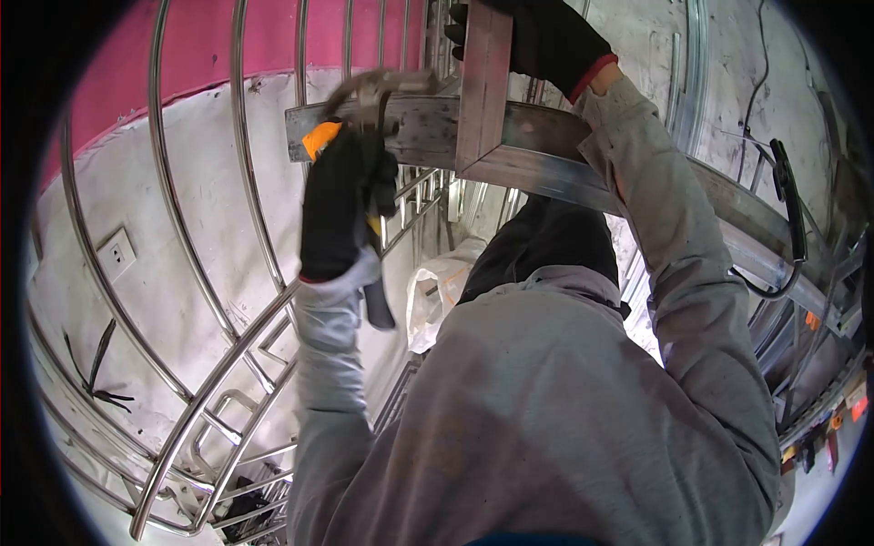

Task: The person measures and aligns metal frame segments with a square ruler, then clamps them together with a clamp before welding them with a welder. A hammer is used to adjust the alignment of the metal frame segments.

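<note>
My left hand (341, 205), in a black glove, is closed around the dark handle of a hammer (375, 93). The blurred hammer head is above the fist, over the left part of a dark metal beam (423, 127). An orange patch (320, 140) shows beside this hand. At the top, my right hand (560, 41), also black-gloved, is wrapped round the upright arm of an angled metal frame (484, 86). The frame's mitred corner lies against the beam, and its other arm runs down to the right, partly behind my sleeve.
Shiny curved metal bars (164, 173) stand along the left, before a pink and white wall with a socket (116, 255). A white bag (432, 300) is low in the middle. At the right are a black-handled holder with a cable (790, 196) and metal lengths.
</note>
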`<move>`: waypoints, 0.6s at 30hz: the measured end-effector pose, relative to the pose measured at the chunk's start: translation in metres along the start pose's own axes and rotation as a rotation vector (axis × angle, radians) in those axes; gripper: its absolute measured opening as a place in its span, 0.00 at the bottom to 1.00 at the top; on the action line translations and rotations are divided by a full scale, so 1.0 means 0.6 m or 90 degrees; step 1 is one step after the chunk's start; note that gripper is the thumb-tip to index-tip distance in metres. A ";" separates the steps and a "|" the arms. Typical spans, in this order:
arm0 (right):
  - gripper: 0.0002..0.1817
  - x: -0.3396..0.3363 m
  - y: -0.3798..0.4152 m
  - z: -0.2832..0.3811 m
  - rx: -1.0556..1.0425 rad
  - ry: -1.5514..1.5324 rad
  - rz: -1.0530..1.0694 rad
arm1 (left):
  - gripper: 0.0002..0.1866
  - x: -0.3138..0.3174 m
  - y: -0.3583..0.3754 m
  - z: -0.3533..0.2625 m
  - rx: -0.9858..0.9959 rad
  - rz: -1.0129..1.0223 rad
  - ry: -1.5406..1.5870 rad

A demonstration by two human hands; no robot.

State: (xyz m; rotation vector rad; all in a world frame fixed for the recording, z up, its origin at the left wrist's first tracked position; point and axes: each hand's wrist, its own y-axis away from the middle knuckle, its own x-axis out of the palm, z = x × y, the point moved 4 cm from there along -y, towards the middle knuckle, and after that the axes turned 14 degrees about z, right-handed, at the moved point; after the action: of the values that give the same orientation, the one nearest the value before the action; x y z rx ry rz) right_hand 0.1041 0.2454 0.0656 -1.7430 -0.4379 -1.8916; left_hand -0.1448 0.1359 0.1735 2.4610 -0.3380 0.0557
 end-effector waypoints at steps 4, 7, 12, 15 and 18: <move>0.12 0.000 0.003 0.003 0.000 0.134 -0.140 | 0.18 -0.026 0.057 0.103 0.009 -0.057 0.039; 0.16 0.000 -0.002 -0.004 -0.005 0.132 -0.181 | 0.13 -0.012 0.081 0.124 0.022 -0.077 0.015; 0.21 -0.006 0.002 -0.002 -0.015 0.175 -0.212 | 0.11 0.013 0.080 0.140 -0.009 -0.068 0.046; 0.19 -0.010 0.000 -0.002 -0.004 0.141 -0.162 | 0.13 0.022 0.071 0.140 -0.020 -0.102 0.007; 0.18 -0.006 -0.001 -0.004 0.002 0.124 -0.124 | 0.14 0.020 0.075 0.141 -0.028 -0.109 -0.042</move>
State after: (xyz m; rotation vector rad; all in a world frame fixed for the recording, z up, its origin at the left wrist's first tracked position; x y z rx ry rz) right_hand 0.1021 0.2449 0.0615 -1.5421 -0.5518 -2.1717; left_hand -0.1486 0.0474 0.1347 2.4422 -0.1544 -0.1044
